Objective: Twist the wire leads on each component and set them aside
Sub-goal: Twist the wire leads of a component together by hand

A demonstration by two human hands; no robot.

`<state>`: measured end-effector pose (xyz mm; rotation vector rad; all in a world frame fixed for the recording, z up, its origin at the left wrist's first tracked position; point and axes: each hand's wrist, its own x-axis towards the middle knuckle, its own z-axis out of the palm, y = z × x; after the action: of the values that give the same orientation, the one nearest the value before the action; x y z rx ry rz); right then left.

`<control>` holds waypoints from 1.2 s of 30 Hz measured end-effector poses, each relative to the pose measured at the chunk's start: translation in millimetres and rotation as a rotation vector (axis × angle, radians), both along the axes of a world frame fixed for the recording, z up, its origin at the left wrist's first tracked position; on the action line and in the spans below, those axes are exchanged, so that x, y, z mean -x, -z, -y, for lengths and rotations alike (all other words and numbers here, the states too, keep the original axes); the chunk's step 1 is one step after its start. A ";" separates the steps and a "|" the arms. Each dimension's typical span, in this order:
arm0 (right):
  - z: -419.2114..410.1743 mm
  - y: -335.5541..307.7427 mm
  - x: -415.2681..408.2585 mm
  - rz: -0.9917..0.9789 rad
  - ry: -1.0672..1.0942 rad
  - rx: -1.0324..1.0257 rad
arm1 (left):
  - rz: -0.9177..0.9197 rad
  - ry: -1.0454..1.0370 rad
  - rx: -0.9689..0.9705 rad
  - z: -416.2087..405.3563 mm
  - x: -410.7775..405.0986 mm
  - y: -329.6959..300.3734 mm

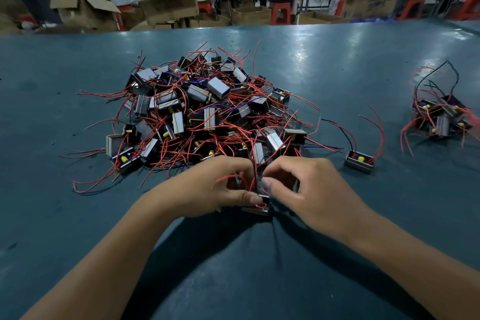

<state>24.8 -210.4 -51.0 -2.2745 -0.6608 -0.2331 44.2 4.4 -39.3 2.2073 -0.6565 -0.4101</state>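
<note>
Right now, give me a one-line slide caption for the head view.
Both hands, left hand and right hand, pinch red wire leads of one component before the big pile.

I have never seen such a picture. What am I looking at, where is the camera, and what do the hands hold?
The one picture comes from a camera worn on a person's head, looking down at their two bare hands. The left hand grips a small boxy component against the green table. The right hand pinches its red wires. Behind lies a big pile of the same parts, a small pile is far right, and one single part sits between them.
</note>
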 end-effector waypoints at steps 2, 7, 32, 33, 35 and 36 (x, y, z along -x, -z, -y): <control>0.9 2.7 -2.7 -0.096 0.013 -0.017 | -0.036 -0.013 0.050 1.4 -1.1 2.1; -1.7 4.1 -3.3 -0.187 -0.018 -0.045 | -0.083 -0.034 0.103 2.9 -1.8 4.7; 14.4 3.4 -21.7 -0.366 -0.014 -0.300 | -0.040 -0.186 0.356 15.3 3.4 5.0; 13.3 4.2 -21.5 -0.340 -0.011 -0.291 | 0.011 -0.171 0.347 16.4 3.2 6.5; 11.9 4.9 -21.4 -0.300 -0.015 -0.272 | 0.053 -0.139 0.349 17.0 2.3 8.7; 11.8 4.3 -21.1 -0.286 -0.016 -0.268 | 0.049 -0.131 0.358 16.4 1.7 10.2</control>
<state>45.9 -222.2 -55.3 -1.9943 -0.4676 0.0131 42.6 -12.0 -49.5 1.9089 -0.5589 -0.1568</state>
